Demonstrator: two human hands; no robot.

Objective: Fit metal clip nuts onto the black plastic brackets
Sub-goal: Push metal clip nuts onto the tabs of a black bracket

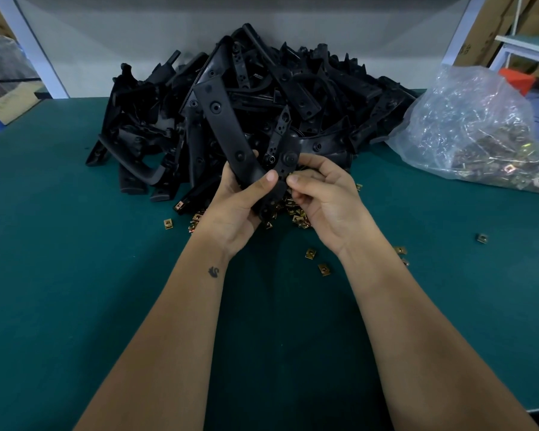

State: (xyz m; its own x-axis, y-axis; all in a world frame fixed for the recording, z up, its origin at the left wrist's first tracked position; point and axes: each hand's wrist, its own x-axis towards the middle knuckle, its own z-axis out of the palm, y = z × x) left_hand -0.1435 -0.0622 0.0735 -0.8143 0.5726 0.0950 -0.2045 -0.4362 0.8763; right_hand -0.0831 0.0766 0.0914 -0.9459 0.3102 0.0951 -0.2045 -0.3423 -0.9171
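Black plastic bracket (227, 141) is being gripped by the left hand (240, 197); right hand (321, 194) fingers (296, 181) are pinching a clip nut (290, 174) beside it.

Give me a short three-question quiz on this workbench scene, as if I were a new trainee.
1. True or false: the left hand grips a black bracket.
2. Where is the clear plastic bag? A) on the right side of the green table; B) under the bracket pile; C) in the right hand.
3. Fill in: small brass-coloured loose clip nuts lie scattered on the ____ table.

Key: 1 true; 2 A; 3 green.
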